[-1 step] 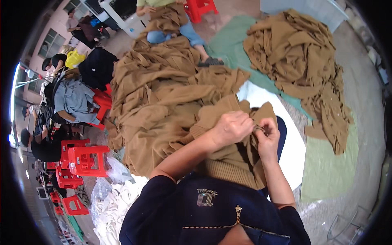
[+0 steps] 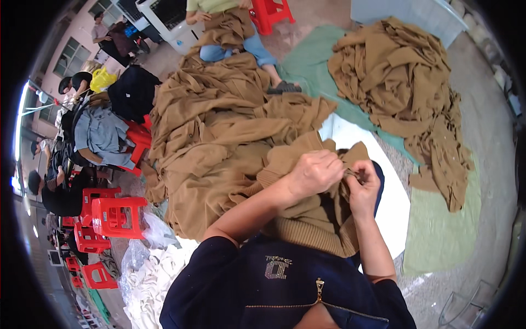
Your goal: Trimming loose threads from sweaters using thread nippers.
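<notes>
A brown knit garment with a ribbed hem lies bunched across my lap. Above it my left hand is closed, its fingertips pinching at the cloth edge. My right hand faces it, thumb and fingers pinched on a small fold of the same garment. The two hands are close together, a little apart. Any small thing between the fingertips is too small to make out. Against the garment's far left side rests a large heap of brown garments.
Another brown heap lies on green sheeting at the right, before a pale plastic tub. A person sits beyond the near heap, holding brown cloth. Red stools and white cloth are at the left.
The view has shifted very slightly. My hands keep nearly the same place and the same pinch on the garment.
</notes>
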Tool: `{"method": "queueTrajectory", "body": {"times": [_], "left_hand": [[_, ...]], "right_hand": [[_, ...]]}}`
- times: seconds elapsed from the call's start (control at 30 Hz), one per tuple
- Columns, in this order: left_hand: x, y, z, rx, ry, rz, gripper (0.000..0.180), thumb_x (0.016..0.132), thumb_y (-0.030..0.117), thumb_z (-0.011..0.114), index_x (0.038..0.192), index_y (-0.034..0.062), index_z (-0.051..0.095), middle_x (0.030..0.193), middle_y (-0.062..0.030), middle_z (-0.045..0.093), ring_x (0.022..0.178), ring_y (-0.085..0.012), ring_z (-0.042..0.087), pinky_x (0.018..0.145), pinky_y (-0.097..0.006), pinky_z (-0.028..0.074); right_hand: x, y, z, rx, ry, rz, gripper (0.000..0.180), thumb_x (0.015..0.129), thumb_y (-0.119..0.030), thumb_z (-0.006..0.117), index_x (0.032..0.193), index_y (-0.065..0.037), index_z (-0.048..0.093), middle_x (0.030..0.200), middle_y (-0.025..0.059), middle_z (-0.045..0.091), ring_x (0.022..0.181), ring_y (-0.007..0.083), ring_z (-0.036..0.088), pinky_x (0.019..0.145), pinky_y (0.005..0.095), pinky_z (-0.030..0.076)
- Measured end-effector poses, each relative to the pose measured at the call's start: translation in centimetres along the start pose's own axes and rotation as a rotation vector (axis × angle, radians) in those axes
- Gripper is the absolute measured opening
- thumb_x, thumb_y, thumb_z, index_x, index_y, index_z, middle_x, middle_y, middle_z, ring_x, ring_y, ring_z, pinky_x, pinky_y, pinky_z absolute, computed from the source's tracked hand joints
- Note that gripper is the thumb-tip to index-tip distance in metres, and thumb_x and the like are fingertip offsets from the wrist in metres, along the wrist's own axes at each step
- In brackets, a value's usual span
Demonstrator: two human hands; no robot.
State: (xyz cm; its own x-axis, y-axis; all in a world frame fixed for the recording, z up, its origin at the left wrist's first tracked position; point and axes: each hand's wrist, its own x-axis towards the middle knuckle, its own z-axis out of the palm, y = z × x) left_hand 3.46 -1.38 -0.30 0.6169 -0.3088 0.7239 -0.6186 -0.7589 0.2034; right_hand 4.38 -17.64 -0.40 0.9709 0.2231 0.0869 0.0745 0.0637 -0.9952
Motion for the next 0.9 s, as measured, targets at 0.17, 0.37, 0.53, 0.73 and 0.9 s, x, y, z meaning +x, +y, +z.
{"method": "queueTrajectory", "body": {"times": [0.17, 0.37, 0.53, 0.73, 0.9], "left_hand": [[2.6, 1.2, -2.4, -0.06, 0.004, -0.009, 0.015, 0.073, 0.009, 0.068, 0.081, 0.0042, 0.056, 0.081, -0.0083, 0.054, 0.077, -0.0249, 0.057, 0.067, -0.035, 0.049], [-6.8, -3.2, -2.8, -0.215, -0.479, -0.451, 0.015, 0.086, 0.019, 0.064, 0.09, 0.0053, 0.062, 0.088, -0.011, 0.059, 0.087, -0.0275, 0.059, 0.079, -0.039, 0.048], [-8.7, -3.6, -7.9, -0.781, -0.418, -1.143, 0.012, 0.086, 0.012, 0.07, 0.091, 0.0022, 0.065, 0.077, 0.0059, 0.056, 0.075, -0.0038, 0.05, 0.065, -0.021, 0.044], [-7.3, -3.1, -7.8, -0.845, -0.477, -1.145, 0.012, 0.087, 0.013, 0.068, 0.092, 0.0026, 0.066, 0.07, 0.0057, 0.053, 0.06, -0.0025, 0.046, 0.051, -0.021, 0.038], [-4.6, -1.4, -7.8, -0.967, -0.411, -1.182, 0.008, 0.088, 0.013, 0.067, 0.089, 0.0051, 0.065, 0.063, 0.008, 0.046, 0.051, -0.0005, 0.039, 0.044, -0.02, 0.028]], "right_hand": [[0.2, -6.2, -3.7, -0.706, -0.041, -0.639, 0.02, 0.071, 0.011, 0.063, 0.087, 0.0, 0.057, 0.08, 0.0108, 0.058, 0.066, 0.0238, 0.061, 0.059, 0.0315, 0.048], [0.0, 0.1, -8.3, -1.011, -0.481, -0.076, 0.015, 0.079, -0.013, 0.067, 0.089, -0.004, 0.061, 0.093, 0.0104, 0.06, 0.091, 0.0314, 0.061, 0.078, 0.0414, 0.05], [-0.6, 1.7, -9.9, -0.99, -0.475, -0.065, 0.018, 0.078, -0.01, 0.06, 0.095, -0.004, 0.056, 0.093, 0.0134, 0.055, 0.096, 0.0332, 0.054, 0.081, 0.0398, 0.046], [0.0, 0.1, -11.3, -1.068, -0.411, 0.22, 0.021, 0.081, -0.007, 0.061, 0.101, -0.003, 0.06, 0.093, 0.0167, 0.06, 0.088, 0.0333, 0.061, 0.08, 0.0421, 0.048], [-0.2, -3.1, -9.4, -1.127, -0.164, -0.626, 0.035, 0.061, 0.01, 0.063, 0.093, -0.003, 0.065, 0.088, 0.0091, 0.062, 0.084, 0.0268, 0.059, 0.069, 0.0349, 0.05]]}}
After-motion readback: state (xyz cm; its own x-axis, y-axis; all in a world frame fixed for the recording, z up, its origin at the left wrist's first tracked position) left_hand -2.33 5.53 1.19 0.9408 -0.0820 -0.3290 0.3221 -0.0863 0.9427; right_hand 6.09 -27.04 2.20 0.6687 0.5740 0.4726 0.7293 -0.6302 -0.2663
